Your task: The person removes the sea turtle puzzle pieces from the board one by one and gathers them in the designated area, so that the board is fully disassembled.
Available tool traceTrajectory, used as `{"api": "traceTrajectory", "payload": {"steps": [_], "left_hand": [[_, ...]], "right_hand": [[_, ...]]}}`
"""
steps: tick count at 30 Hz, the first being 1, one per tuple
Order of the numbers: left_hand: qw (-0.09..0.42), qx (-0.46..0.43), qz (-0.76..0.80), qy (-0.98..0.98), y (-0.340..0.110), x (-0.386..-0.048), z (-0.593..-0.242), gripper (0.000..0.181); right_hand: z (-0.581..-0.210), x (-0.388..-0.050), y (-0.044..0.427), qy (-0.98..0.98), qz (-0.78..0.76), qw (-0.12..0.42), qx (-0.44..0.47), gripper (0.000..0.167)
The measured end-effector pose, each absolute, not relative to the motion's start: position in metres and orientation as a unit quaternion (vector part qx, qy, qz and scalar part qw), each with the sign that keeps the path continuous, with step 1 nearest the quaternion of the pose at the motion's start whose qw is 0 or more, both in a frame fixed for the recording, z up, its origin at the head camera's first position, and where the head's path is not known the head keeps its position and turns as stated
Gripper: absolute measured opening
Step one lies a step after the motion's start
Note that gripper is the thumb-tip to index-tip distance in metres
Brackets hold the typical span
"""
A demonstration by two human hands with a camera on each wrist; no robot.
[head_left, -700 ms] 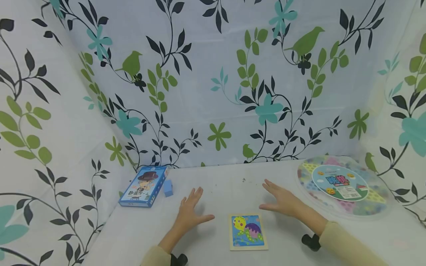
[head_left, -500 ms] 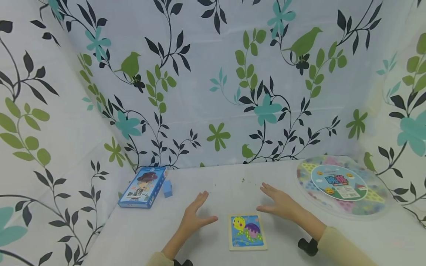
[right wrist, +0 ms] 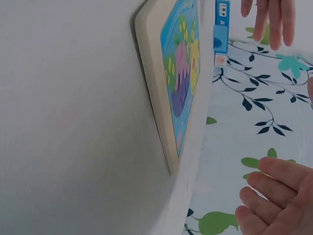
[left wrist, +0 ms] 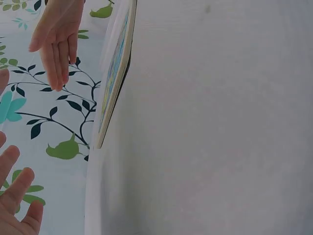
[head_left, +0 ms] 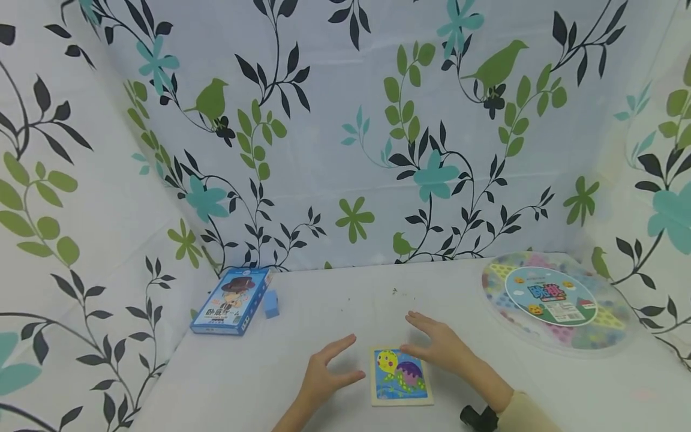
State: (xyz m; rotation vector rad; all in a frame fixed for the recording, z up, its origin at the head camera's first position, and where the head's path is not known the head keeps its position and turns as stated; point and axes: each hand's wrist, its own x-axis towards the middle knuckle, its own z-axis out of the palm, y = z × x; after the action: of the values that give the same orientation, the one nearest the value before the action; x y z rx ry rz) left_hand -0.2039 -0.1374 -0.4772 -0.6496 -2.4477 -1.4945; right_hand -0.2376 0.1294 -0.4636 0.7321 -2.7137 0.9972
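A small wooden picture puzzle with a cartoon turtle lies flat on the white table, its pale wooden rim showing in the right wrist view. My left hand is just left of it, fingers extended and thumb spread apart. My right hand hovers at its upper right corner, the thumb overlapping the puzzle's edge in the head view. Both hands hold nothing. In the left wrist view the puzzle appears edge-on, with the right hand beyond it.
A blue card game box lies at the back left, a small blue block beside it. At the back right lies a round clear package with a printed oval label. A patterned cloth hangs behind the white table.
Both hands have come closer together around the puzzle, the left moving right and toward the table's front, the right moving left and also nearer. The puzzle lies where it was.
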Motion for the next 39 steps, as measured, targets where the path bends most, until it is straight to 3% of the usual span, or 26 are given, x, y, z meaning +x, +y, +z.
{"api": "traceTrajectory", "payload": {"steps": [7,23,29,39], "left_hand": [[0.092,-0.217,-0.494,-0.837,-0.125,-0.196,-0.471,0.047],[0.103,-0.244,-0.472,-0.841,-0.112,-0.197,-0.508,0.033],[0.126,-0.261,-0.448,-0.846,-0.109,-0.199,-0.512,0.033],[0.095,-0.265,-0.414,-0.866,-0.108,-0.194,-0.519,0.038]], "right_hand": [[-0.465,-0.238,0.119,-0.902,0.331,0.099,0.259,0.058],[-0.478,-0.236,0.098,-0.887,0.361,0.112,0.264,0.027],[-0.480,-0.240,0.092,-0.888,0.359,0.103,0.267,0.027],[-0.493,-0.238,0.083,-0.898,0.362,0.034,0.248,0.035]]}}
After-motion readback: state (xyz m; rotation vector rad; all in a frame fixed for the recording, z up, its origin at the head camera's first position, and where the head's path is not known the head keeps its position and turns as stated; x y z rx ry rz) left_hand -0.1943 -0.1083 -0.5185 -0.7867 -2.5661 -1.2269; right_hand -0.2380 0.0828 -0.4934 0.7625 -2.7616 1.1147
